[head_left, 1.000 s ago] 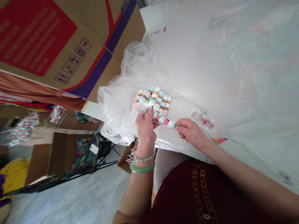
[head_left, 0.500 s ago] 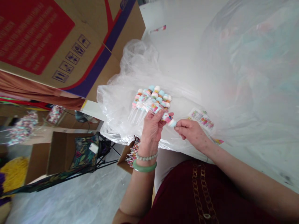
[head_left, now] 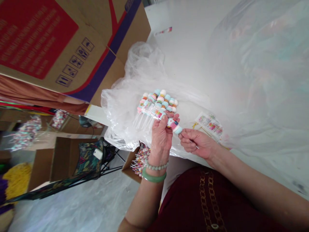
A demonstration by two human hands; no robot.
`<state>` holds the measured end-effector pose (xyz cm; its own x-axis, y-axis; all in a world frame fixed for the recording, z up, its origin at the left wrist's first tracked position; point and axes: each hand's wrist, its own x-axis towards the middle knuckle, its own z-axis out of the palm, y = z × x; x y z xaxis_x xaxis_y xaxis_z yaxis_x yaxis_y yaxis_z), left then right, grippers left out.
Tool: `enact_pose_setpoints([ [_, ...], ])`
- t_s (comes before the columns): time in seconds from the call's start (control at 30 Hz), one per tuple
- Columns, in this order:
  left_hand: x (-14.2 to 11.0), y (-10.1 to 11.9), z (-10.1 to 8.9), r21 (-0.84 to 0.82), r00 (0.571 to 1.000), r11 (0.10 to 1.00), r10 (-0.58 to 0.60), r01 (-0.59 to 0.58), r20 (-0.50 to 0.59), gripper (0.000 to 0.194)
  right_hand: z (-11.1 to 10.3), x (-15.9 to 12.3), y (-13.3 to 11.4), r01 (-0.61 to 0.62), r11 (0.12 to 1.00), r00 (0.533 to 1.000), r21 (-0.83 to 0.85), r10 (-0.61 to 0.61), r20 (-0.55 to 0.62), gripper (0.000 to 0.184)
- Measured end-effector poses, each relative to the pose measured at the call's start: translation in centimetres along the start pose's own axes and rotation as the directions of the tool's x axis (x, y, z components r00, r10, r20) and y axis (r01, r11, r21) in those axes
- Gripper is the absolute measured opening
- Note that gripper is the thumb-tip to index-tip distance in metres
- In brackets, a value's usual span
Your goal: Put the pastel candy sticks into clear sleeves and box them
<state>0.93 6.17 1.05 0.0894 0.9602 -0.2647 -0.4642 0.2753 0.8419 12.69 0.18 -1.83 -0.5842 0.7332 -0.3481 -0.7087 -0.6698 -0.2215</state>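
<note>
Several pastel, foamy-looking stacked-puff sticks (head_left: pixel 165 103) lie grouped; beside them, one pink-white-blue puff stick (head_left: pixel 178 129) is held up, the left hand (head_left: pixel 161 135) closed on it, the right hand (head_left: pixel 202 143) seemingly pinching its shaft.

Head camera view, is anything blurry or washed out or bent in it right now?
Head view: the carton looms large at the edge, its printed lines slanting and its small text soft; the plastic sheet throws bright glints; the table looks pale and evenly lit, with few hard shadows; the yellow pile is smeared, without fine detail.
</note>
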Motion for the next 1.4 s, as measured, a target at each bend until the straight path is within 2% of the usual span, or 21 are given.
enact_pose_setpoints([
  [0.1,-0.2,-0.3,0.2,-0.008,0.999,1.000,0.009,-0.010,-0.034,0.022,-0.1,0.2,0.0,0.008,1.000,1.000,-0.008,-0.007,0.009,0.011],
  [0.33,-0.5,0.0,0.2,0.065,0.988,0.990,-0.129,0.124,0.085,0.031,-0.5,0.0,-0.6,-0.070,0.994,0.996,0.089,0.065,0.054,0.021],
  [0.47,-0.2,0.4,0.0,0.119,0.974,0.975,-0.202,0.189,0.105,0.036,-0.3,-0.3,-1.3,-0.073,0.994,0.997,0.087,0.072,0.010,0.023],
  [0.57,0.1,0.6,-0.2,0.143,0.978,0.971,-0.201,0.192,0.055,0.033,-0.4,-0.5,-1.6,-0.022,1.000,0.999,0.014,0.023,-0.037,0.018],
  [0.67,0.1,0.6,-0.3,0.181,0.988,0.971,-0.152,0.154,-0.022,0.030,-0.3,-0.6,-1.5,0.069,0.991,0.989,-0.118,-0.083,-0.121,0.016],
  [0.73,-0.1,0.5,-0.2,0.222,0.993,0.969,-0.102,0.112,-0.055,0.030,-0.1,-0.5,-1.2,0.158,0.942,0.942,-0.297,-0.234,-0.241,0.016],
  [0.8,-0.3,0.3,-0.1,0.255,0.995,0.963,-0.069,0.086,-0.076,0.032,0.3,-0.2,-0.8,0.215,0.835,0.843,-0.507,-0.421,-0.336,0.017],
  [0.87,-0.6,0.1,0.2,0.256,0.994,0.961,-0.084,0.100,-0.075,0.033,0.9,0.1,-0.4,0.230,0.737,0.753,-0.635,-0.548,-0.364,0.019],
  [0.9,-0.7,0.1,0.3,0.240,0.992,0.963,-0.105,0.119,-0.069,0.032,1.2,0.2,-0.2,0.235,0.709,0.733,-0.665,-0.579,-0.358,0.021],
  [1.0,-0.7,0.1,0.3,0.140,0.980,0.970,-0.197,0.199,-0.024,0.027,2.1,0.4,0.0,0.244,0.648,0.711,-0.721,-0.625,-0.321,0.021],
  [1.1,-0.2,0.5,-0.4,0.020,0.963,0.963,-0.269,0.268,0.029,0.026,2.2,-0.3,-0.3,0.161,0.566,0.724,-0.809,-0.624,-0.293,0.020],
  [1.23,0.0,0.7,-1.0,-0.062,0.978,0.976,-0.209,0.208,-0.004,0.026,1.5,-1.0,-0.3,0.054,0.485,0.748,-0.873,-0.599,-0.286,0.016],
  [1.3,-0.4,0.3,-0.5,-0.049,0.987,0.986,-0.162,0.161,-0.013,0.028,1.5,-0.7,0.0,0.080,0.466,0.735,-0.881,-0.625,-0.264,0.015],
  [1.4,-1.4,-0.4,0.5,-0.039,0.993,0.992,-0.122,0.122,0.005,0.028,2.4,0.2,0.5,0.195,0.431,0.690,-0.881,-0.699,-0.189,0.015],
])
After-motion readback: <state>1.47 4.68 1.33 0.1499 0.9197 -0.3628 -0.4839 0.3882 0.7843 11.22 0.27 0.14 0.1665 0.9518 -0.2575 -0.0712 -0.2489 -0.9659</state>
